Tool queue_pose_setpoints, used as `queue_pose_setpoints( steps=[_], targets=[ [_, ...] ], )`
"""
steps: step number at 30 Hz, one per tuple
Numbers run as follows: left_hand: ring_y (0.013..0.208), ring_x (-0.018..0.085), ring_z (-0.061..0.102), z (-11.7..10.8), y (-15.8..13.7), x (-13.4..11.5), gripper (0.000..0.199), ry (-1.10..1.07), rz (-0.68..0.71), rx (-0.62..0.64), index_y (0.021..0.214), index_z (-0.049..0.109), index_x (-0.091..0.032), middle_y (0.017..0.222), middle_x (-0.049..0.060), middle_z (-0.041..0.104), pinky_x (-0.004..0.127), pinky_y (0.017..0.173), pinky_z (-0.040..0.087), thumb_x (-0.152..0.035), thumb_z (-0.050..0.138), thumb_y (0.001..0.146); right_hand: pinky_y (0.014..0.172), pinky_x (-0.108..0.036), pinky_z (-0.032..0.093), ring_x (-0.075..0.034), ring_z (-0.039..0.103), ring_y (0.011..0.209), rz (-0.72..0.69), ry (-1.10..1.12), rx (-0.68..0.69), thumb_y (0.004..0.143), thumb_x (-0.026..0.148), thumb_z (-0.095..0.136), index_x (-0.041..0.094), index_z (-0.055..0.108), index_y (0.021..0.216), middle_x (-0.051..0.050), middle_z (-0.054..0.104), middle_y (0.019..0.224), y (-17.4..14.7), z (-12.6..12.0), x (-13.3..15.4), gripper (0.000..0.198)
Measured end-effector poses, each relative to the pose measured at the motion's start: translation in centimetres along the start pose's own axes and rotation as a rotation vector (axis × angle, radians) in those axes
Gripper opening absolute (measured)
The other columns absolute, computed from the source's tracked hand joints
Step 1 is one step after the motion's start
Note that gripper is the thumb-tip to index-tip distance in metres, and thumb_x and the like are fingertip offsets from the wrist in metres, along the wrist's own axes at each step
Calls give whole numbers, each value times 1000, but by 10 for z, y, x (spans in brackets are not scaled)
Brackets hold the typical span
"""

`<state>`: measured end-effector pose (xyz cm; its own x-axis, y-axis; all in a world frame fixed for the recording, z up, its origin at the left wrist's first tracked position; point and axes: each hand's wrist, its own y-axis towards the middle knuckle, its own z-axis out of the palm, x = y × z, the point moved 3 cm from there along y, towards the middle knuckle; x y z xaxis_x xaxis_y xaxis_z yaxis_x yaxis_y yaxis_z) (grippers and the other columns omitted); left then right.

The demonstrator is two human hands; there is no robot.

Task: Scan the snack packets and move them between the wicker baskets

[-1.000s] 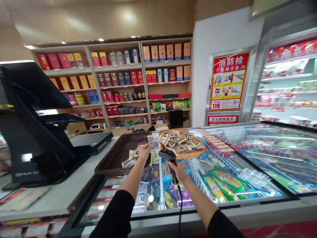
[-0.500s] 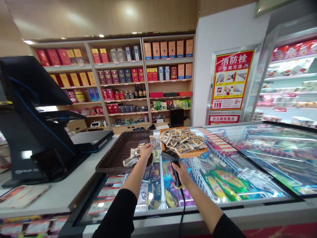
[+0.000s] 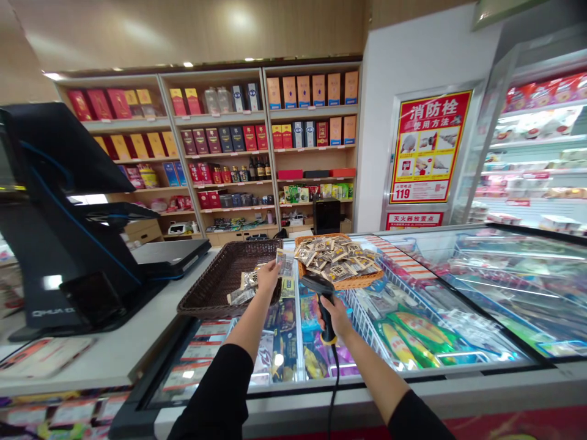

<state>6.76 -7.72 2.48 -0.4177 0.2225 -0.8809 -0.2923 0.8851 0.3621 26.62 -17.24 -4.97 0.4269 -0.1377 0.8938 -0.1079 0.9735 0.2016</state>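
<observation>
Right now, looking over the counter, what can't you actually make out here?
- Small silvery packet in the left hand: print too small to read.
- Black handheld scanner: the right hand covers its handle.
- Black checkout screen: only its back shows.
- Dark woven basket: the near rim hides part of its floor.

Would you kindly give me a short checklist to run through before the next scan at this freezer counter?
1. Right hand grips the scanner: ok.
2. Left hand holds a packet raised: ok.
3. Scanner head faces the packet: ok.
4. Barcode faces the scanner: cannot tell.
5. Dark basket has free room beside its few packets: ok.
6. Orange basket rests steady on the freezer lid: cannot tell.
</observation>
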Motion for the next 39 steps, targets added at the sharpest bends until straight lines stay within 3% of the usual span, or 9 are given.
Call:
queue_pose_setpoints(
  steps=[3, 5, 12, 17, 21, 26, 32, 35, 39],
  targets=[
    [92, 23, 65, -20, -2, -11, 37, 176, -6, -169, 116, 68, -19, 104, 9, 72, 30, 79, 47, -30, 54, 83, 31, -20, 34, -9, 44, 33, -18, 35, -66, 71, 58, 67, 19, 49, 80, 6, 52, 50, 1, -9, 0, 43],
    [94, 25, 65, -37, -4, -16, 36, 318, -23, -197, 115, 69, -22, 106, 10, 72, 32, 79, 47, -32, 51, 86, 31, -20, 35, -9, 44, 32, -29, 53, -116, 70, 59, 68, 20, 48, 80, 6, 53, 50, 1, -13, 0, 45],
    [88, 28, 68, -79, -8, -3, 35, 683, -130, 140, 100, 75, -27, 97, 10, 74, 31, 72, 46, -35, 76, 66, 31, -20, 34, -9, 45, 32, -44, 57, -136, 69, 58, 69, 20, 48, 77, 7, 52, 48, 2, -9, 3, 44],
    [104, 33, 61, -80, -12, -14, 25, 1050, -28, 85, 97, 76, -24, 102, 17, 70, 38, 83, 45, -35, 63, 78, 31, -20, 35, -9, 45, 31, -55, 79, -161, 66, 59, 70, 21, 45, 70, 6, 52, 47, -1, -10, 7, 47],
    [111, 30, 55, -52, -9, -37, 26, 1050, 121, 43, 101, 75, -25, 114, 14, 63, 34, 86, 45, -30, 59, 80, 30, -21, 36, -10, 45, 31, -94, 83, -210, 65, 60, 70, 20, 47, 72, 5, 53, 47, 3, -20, 14, 47],
    [109, 23, 57, 19, 2, -57, 31, 839, 250, 216, 110, 71, -23, 115, 10, 63, 28, 93, 42, -30, 56, 83, 29, -22, 35, -11, 44, 29, -159, 58, -285, 63, 62, 71, 19, 52, 75, 6, 52, 45, 21, -44, 20, 49],
    [120, 26, 52, 99, 16, -54, 71, 757, 266, 332, 139, 41, -13, 131, 18, 54, 31, 97, 40, -29, 66, 74, 31, -23, 36, -11, 45, 31, -198, 74, -375, 65, 64, 69, 18, 57, 88, 7, 52, 47, 31, -58, 18, 52],
    [119, 28, 53, 114, 21, -46, 65, 782, 217, 338, 137, 41, -12, 129, 21, 55, 33, 93, 42, -25, 62, 76, 31, -23, 34, -11, 44, 30, -217, 61, -362, 68, 62, 67, 18, 57, 85, 7, 51, 46, 32, -54, 21, 49],
    [107, 27, 61, 108, 25, -47, 42, 799, 242, 306, 124, 55, -15, 118, 19, 61, 32, 86, 44, -17, 47, 83, 31, -22, 33, -10, 43, 29, -223, 38, -340, 70, 61, 66, 17, 57, 84, 7, 50, 45, 32, -50, 24, 47]
  ],
)
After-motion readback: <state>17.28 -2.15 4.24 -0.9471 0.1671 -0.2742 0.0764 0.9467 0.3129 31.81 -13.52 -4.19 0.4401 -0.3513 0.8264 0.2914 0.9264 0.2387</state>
